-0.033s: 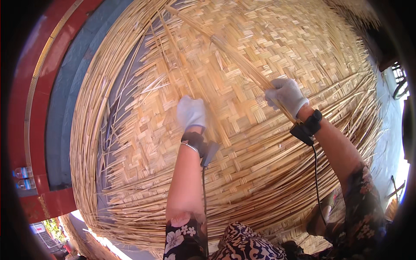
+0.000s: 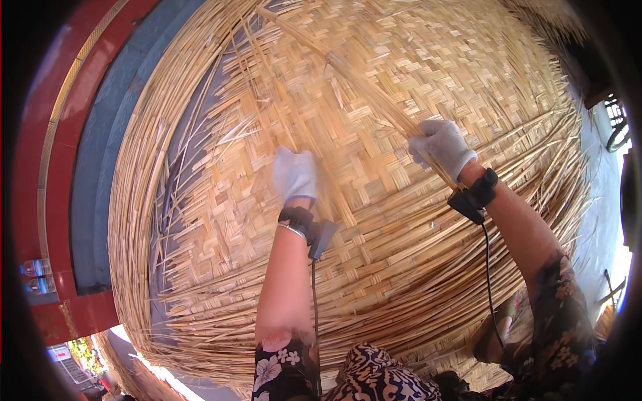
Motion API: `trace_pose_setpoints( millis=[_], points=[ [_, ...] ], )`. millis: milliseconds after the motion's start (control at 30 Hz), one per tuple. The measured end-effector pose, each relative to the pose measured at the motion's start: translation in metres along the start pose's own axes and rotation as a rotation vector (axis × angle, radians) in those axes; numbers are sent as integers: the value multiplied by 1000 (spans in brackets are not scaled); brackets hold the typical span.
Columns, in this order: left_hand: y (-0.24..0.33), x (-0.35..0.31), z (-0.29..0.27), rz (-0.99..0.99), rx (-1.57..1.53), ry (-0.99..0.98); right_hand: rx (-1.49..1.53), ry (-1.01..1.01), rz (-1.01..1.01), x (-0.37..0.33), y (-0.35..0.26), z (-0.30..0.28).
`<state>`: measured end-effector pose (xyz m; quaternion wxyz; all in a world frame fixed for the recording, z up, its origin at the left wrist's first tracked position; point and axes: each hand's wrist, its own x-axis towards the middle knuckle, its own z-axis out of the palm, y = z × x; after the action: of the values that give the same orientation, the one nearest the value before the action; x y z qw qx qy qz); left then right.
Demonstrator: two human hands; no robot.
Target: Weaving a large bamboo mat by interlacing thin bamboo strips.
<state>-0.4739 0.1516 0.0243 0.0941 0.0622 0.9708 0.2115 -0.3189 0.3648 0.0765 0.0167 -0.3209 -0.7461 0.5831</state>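
A large woven reed mat (image 2: 381, 167) spreads beneath both my hands, its strips crossing in a slanted pattern. My right hand (image 2: 443, 148), in a pale work glove, is closed around a bundle of long flat reed strips (image 2: 374, 93). The bundle slants from the far left over the mat, and its near end comes out by my wrist. My left hand (image 2: 294, 175), gloved too and slightly blurred, makes a fist over thinner reed strips (image 2: 267, 73) that run toward the far left. Its fingertips are hidden.
Loose long reeds (image 2: 137, 194) curve along the mat's left side, and more reeds (image 2: 428, 267) lie across its near part. Further left are a blue-grey step (image 2: 100, 180), a red border (image 2: 57, 200) and plastic bottles (image 2: 39, 275). A black cable (image 2: 491, 287) hangs from my right wrist.
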Motion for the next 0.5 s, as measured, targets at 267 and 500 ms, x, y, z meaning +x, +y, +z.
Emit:
trace_pose_setpoints(
  millis=[267, 500],
  points=[
    [18, -23, -65, 127, -1326, -281, 16, 38, 69, 5, 7, -1],
    [8, -50, -74, 406, -1398, -253, -763, -145, -496, 5, 7, 58]
  ],
)
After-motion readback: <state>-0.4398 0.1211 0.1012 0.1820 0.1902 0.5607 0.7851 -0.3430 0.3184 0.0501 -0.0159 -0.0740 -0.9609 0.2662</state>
